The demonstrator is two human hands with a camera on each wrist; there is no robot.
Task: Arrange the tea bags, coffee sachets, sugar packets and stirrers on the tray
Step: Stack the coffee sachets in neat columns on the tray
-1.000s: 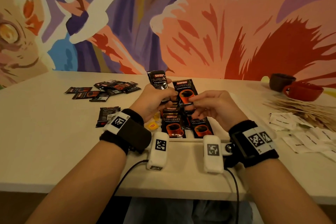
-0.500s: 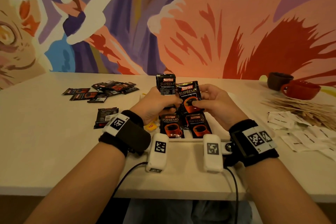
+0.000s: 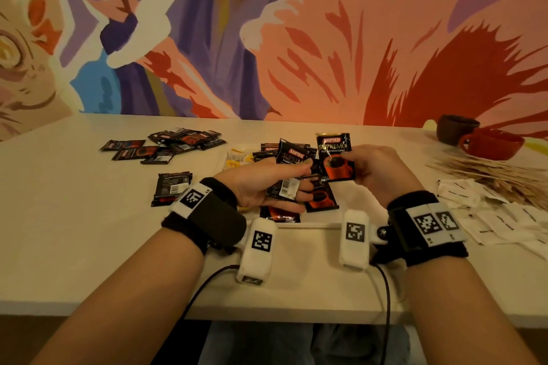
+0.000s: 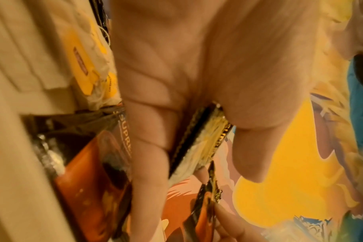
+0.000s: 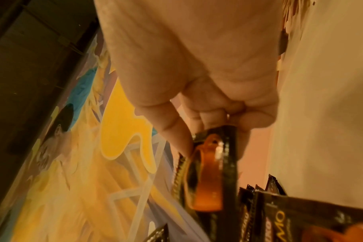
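Both hands hover over the white tray [image 3: 308,226] at the table's near middle. My left hand [image 3: 267,184] pinches a black coffee sachet [image 3: 289,169] between thumb and fingers; the left wrist view shows it edge-on as a sachet [image 4: 199,144] in the pinch. My right hand [image 3: 373,169] pinches another coffee sachet [image 3: 336,157] upright by its lower right corner, seen as a black and orange sachet [image 5: 209,168] in the right wrist view. More sachets [image 3: 318,198] lie on the tray under the hands. Yellow-tagged tea bags [image 3: 237,158] lie on the tray's far left.
Loose coffee sachets [image 3: 166,147] lie scattered at the left, one more sachet [image 3: 170,188] near my left wrist. Wooden stirrers [image 3: 486,175] and white sugar packets [image 3: 504,216] lie on the right. A brown cup [image 3: 455,129] and a red cup [image 3: 492,144] stand far right.
My right hand has drawn one sachet away to the right of the other. My left hand has turned palm up, still pinching its sachet.
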